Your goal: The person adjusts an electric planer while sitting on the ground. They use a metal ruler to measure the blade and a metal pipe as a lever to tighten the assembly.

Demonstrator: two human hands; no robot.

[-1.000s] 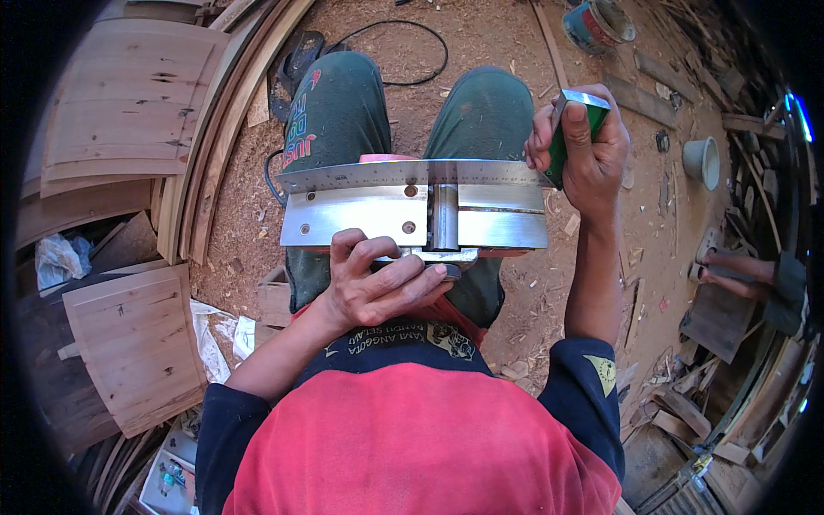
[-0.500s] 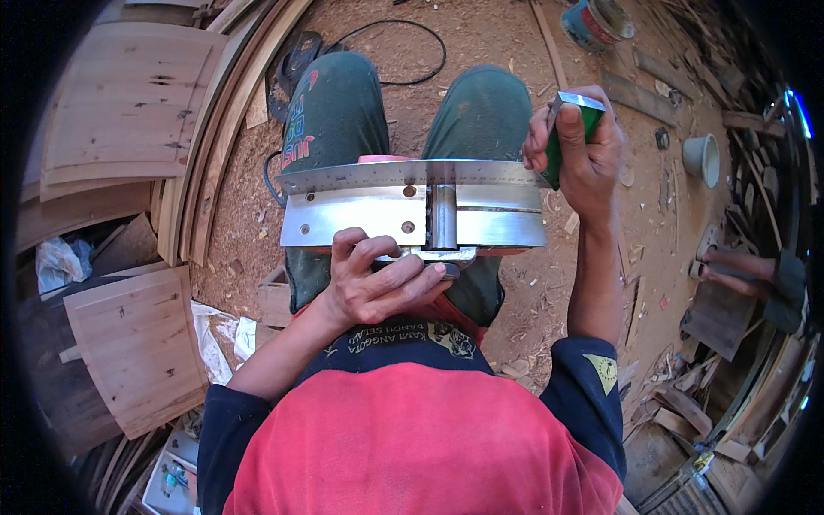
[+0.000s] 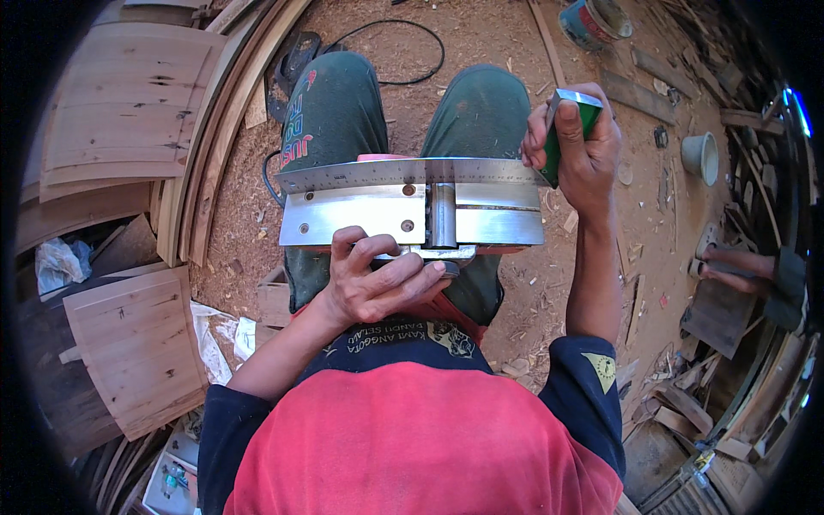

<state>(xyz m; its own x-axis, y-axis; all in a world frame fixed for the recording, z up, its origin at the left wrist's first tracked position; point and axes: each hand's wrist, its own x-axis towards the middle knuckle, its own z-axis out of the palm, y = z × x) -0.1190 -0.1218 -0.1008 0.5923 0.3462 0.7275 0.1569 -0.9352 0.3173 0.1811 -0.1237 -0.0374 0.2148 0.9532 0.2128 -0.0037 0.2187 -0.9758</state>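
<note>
The right hand (image 3: pixel 586 150) is closed round the green handle (image 3: pixel 590 117) of a square, thumb along its face; the left hand (image 3: pixel 369 279) has its fingers curled against the planer's near side, the forefinger at a dark knob (image 3: pixel 450 269); its thumb is hidden, so I cannot tell whether it grips. The planer (image 3: pixel 352 216) lies across the person's lap, metal sole up, the drum (image 3: pixel 444 216) showing in the gap between its two plates; the square's ruled blade (image 3: pixel 386 172) runs lengthwise along the sole's far edge.

Beyond are the knees in green trousers (image 3: pixel 479 112); past them a black cable (image 3: pixel 442 53) loops on the shaving-strewn floor (image 3: pixel 532 326); boards (image 3: pixel 129 103) and a panel (image 3: pixel 137 343) lie to the left, a plastic bag (image 3: pixel 62 262) near them; to the right are a pale bucket (image 3: pixel 700 160) and another person's legs (image 3: pixel 738 262).
</note>
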